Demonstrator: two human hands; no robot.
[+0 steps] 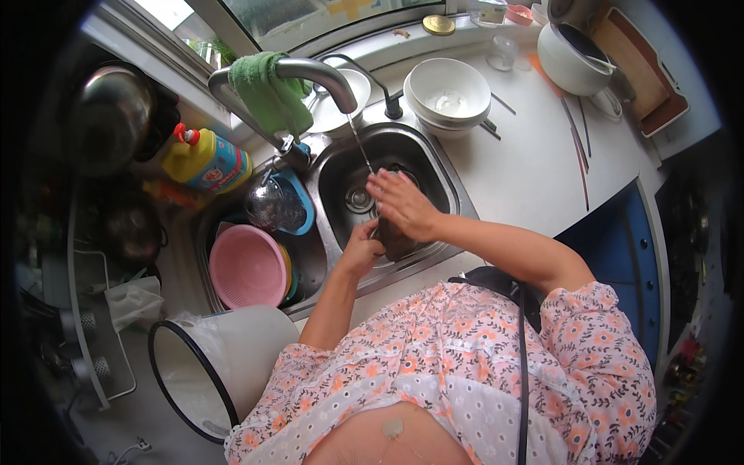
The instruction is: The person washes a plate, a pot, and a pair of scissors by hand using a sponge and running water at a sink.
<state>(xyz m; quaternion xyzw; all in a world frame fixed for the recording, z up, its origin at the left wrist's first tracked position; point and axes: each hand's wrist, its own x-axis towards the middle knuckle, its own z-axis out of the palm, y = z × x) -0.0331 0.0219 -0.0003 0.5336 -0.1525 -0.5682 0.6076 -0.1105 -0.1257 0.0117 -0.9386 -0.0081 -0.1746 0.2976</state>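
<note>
Over the right basin of a stainless steel sink (444,174), my left hand (363,250) grips the near left edge of a dark object (398,241). My hands hide most of that object, so its kind cannot be told. My right hand (405,203) lies flat across it, palm down, fingers extended. A thin stream of water (361,145) runs from the curved metal faucet (317,68) and falls at the right fingertips. The drain strainer (359,200) shows in the basin just left of the fingers.
A green towel (264,93) hangs over the faucet. The left basin holds a pink colander (249,266) and a blue caddy (297,200). Stacked white bowls (447,93) stand right of the sink; chopsticks (574,145) lie beyond. A yellow detergent jug (209,163) and a tipped bin (232,354) are left.
</note>
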